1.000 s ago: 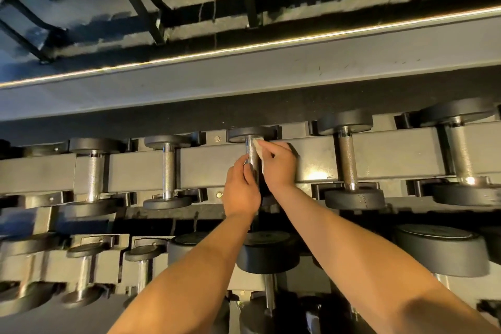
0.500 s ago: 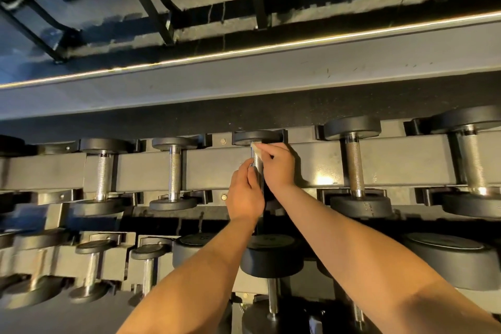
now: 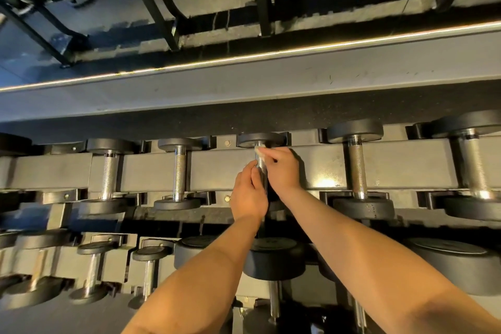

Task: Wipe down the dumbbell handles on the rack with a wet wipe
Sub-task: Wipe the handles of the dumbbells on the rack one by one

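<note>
While the rack [image 3: 311, 168] carries its upper row of dumbbells in pairs of black cradles [image 3: 206, 196], both hands are at the middle dumbbell [image 3: 260, 139] of this row. Each dumbbell lies with one head in a far cradle and one in a near cradle, and its bar crosses the grey beam between them.

The handle [image 3: 262, 171] of the middle dumbbell is mostly covered by the hands. The right hand [image 3: 282, 168] is at the far end of the handle, just under the far head. Its fingers [image 3: 271, 153] are bent and pinch a white wipe [image 3: 259, 151] against the metal. The left hand [image 3: 248, 195] is at the near part, on the left side, with its fingers [image 3: 254, 173] curled round the handle. The near head is hidden behind the left wrist.

One neighbour [image 3: 179, 171] lies to the left and one [image 3: 357, 168] to the right. Both are well apart from the hands, with bare beam on each side. On the lower shelf bigger dumbbells lie, and one black head [image 3: 273, 257] sits between the two forearms. Behind the far edge of the rack runs a dark strip of floor [image 3: 271, 114], then a grey ledge [image 3: 244, 84].
</note>
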Demonstrator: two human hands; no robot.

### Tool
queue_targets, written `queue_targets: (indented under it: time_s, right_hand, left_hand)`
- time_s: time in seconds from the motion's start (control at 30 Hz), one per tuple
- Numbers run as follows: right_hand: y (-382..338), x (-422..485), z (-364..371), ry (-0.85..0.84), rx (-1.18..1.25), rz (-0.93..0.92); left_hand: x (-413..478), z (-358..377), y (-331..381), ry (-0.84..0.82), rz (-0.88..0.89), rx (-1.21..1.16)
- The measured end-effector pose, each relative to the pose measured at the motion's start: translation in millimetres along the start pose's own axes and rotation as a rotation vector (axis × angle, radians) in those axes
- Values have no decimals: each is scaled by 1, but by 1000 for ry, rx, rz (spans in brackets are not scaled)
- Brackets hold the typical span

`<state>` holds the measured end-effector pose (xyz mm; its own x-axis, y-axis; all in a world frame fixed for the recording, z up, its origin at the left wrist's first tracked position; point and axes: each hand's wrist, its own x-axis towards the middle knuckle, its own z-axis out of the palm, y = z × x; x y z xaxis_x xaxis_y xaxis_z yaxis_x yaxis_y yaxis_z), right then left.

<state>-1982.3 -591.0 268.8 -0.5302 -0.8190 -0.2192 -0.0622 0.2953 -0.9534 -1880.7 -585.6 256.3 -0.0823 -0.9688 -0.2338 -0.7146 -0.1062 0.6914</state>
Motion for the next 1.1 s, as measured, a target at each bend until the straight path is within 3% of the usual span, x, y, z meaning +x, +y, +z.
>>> queue_targets:
  time_s: [0.17, 0.37, 0.6, 0.8, 1.1]
  right_hand:
    - [17, -33, 3, 1, -53, -1]
    - [-7, 3, 8, 106, 19, 12]
    - [17, -27, 3, -46, -130, -27]
    - [-8, 5, 12, 93, 27, -30]
    - [24, -44, 8, 4, -59, 61]
  left_hand:
    - [0, -1, 1, -1, -12, 0]
    - [3, 0, -4, -3, 8, -15]
    - [5, -3, -8, 4, 9, -73]
    - [6, -2, -10, 13, 41, -65]
    - [0, -9, -4, -20, 9, -128]
